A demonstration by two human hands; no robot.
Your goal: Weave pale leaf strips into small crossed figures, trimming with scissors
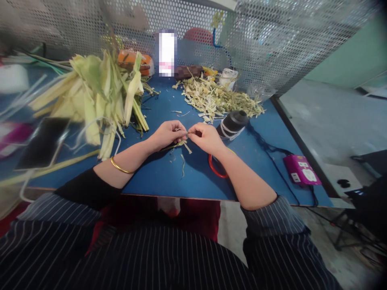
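Note:
My left hand (169, 135) and my right hand (207, 137) meet fingertip to fingertip just above the blue table (151, 177). Both are closed in a pinch on a thin strip of dried husk, mostly hidden by the fingers. Short husk pieces (188, 148) show beneath the left fingers, and a thin curled shred (183, 165) lies nearer me. Close beyond my right hand, a black cone of thread (234, 123) with white string around it leans on its side. A red ring (215, 169) shows under my right wrist; whether it is worn I cannot tell.
A heap of pale green husks (90, 92) covers the left back, near a phone (44, 143) with a white cable. Husk shreds (208, 94) are piled at the back right, before a perforated metal screen (260, 48). A purple box (302, 170) with black cords sits at the right edge.

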